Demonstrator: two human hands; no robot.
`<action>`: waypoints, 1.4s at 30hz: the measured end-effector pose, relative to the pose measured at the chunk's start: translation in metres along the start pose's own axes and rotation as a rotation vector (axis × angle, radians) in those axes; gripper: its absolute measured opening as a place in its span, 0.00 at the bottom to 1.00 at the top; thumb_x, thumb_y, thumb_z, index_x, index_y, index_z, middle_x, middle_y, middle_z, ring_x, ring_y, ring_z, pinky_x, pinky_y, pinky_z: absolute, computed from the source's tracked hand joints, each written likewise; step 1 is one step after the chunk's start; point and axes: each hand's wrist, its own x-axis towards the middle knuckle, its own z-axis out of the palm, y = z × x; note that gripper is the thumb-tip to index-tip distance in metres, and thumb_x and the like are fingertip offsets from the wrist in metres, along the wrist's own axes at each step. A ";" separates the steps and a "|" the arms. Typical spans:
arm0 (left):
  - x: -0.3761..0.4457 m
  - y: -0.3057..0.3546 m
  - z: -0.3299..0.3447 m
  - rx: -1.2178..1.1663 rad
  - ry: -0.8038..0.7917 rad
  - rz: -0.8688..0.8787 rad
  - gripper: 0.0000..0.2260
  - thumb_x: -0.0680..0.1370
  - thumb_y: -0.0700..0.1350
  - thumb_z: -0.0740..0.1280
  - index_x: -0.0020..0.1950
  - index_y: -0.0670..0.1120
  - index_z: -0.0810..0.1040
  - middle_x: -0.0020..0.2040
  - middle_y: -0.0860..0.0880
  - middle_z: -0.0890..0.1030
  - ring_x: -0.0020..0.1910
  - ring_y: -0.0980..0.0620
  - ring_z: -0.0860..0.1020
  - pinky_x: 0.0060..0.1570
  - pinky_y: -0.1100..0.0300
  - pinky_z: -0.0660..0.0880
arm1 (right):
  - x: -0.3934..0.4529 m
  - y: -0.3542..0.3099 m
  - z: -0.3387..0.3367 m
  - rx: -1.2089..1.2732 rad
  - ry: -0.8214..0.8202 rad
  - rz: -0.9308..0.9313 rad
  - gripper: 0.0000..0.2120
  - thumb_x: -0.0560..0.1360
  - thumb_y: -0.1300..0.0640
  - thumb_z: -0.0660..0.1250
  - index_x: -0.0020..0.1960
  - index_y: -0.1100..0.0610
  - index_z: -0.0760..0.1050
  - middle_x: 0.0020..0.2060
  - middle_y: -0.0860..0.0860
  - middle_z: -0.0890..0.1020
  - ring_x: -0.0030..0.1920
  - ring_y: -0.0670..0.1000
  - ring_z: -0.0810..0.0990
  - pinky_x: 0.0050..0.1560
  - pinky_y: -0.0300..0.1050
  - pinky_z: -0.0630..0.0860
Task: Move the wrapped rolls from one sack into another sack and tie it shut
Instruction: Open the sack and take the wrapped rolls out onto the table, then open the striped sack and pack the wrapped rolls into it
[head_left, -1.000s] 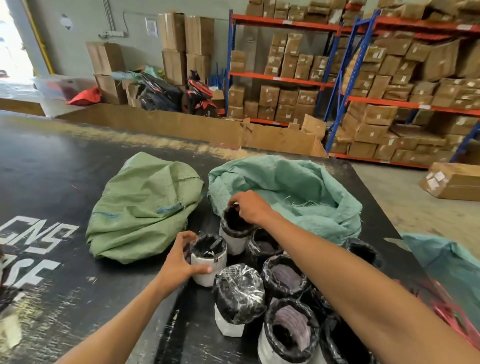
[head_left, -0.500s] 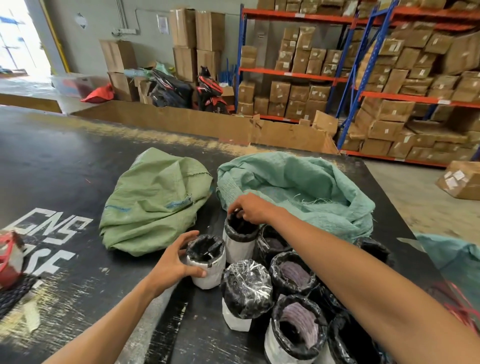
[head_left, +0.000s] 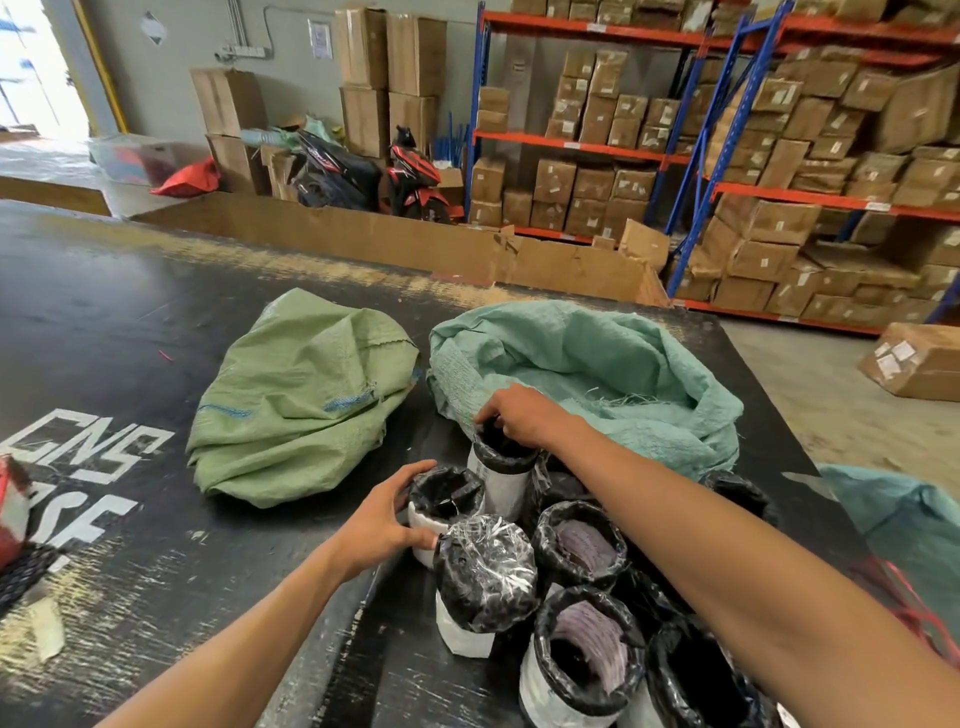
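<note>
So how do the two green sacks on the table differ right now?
The left sack is yellowish green; the right sack is bluish teal. The left sack lies flat and crumpled with no opening showing, while the right sack's mouth gapes open, its edge folded down. The right hand grips a roll right by the right sack; the left sack has no hand touching it. Both are woven and rest on the black table.

rolls (head_left: 524, 571) before two sacks, folded sack (head_left: 301, 400) left of open sack (head_left: 613, 374)
</note>
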 end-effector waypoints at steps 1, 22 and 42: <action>0.002 0.000 0.003 -0.003 -0.015 -0.001 0.39 0.66 0.25 0.74 0.73 0.47 0.67 0.65 0.50 0.77 0.63 0.60 0.77 0.57 0.70 0.73 | -0.001 0.003 0.001 0.002 0.000 0.003 0.29 0.72 0.74 0.59 0.60 0.47 0.82 0.59 0.51 0.83 0.56 0.55 0.82 0.55 0.50 0.79; 0.020 0.025 -0.001 0.170 0.074 0.034 0.32 0.65 0.28 0.59 0.65 0.51 0.75 0.64 0.46 0.77 0.62 0.52 0.77 0.62 0.56 0.76 | -0.052 0.026 -0.003 0.268 0.082 0.043 0.19 0.83 0.53 0.58 0.74 0.47 0.66 0.71 0.50 0.72 0.70 0.52 0.71 0.69 0.58 0.68; 0.222 0.063 0.019 1.396 -0.248 -0.199 0.35 0.78 0.49 0.68 0.77 0.67 0.51 0.76 0.47 0.25 0.76 0.37 0.29 0.74 0.34 0.44 | -0.017 0.214 0.020 -0.092 -0.755 0.284 0.47 0.74 0.43 0.72 0.79 0.37 0.41 0.80 0.53 0.40 0.79 0.61 0.48 0.76 0.62 0.56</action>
